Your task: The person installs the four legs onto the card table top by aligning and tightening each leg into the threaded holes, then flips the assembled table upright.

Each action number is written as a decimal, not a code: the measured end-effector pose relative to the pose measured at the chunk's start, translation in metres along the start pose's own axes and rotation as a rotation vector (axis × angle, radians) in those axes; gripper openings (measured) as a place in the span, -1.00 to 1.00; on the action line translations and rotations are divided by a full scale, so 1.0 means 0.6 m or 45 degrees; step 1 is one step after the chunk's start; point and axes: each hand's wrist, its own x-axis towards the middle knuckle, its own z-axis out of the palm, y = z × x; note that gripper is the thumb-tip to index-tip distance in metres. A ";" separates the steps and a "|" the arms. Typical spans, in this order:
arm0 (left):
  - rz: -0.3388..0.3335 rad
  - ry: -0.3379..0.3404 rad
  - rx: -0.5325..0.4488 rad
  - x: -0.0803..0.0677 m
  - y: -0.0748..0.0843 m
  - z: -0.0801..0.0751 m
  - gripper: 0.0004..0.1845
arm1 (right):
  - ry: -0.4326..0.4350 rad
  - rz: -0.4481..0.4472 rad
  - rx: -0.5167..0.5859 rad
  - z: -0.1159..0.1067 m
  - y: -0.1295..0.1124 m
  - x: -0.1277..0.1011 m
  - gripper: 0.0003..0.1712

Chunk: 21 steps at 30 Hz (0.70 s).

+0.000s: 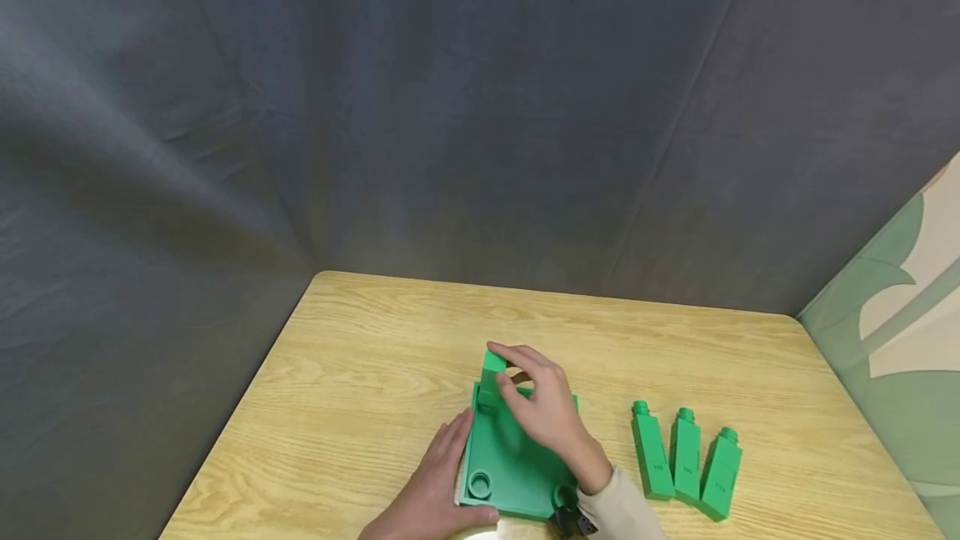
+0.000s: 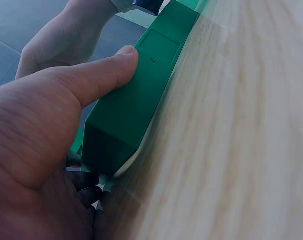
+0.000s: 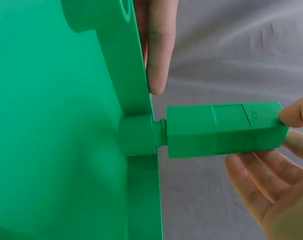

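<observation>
A green square panel with a raised rim and round corner sockets lies on the table, its hollow side up. My left hand grips its near left corner, thumb on the near wall and fingers along the left side. At the far left corner stands a green block-shaped leg, its narrow neck at the mouth of the socket. My right hand holds this leg by its upper end between thumb and fingers. How deep the neck sits is hidden. The near left socket shows an open hole.
Several matching parts lie about: a green leg, another leg and a third leg, side by side right of the panel. Dark grey cloth hangs behind the wooden table. A patterned surface borders the right.
</observation>
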 end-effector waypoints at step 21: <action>0.038 0.043 0.101 -0.003 -0.001 0.003 0.37 | -0.097 0.011 -0.061 -0.018 0.005 0.000 -0.48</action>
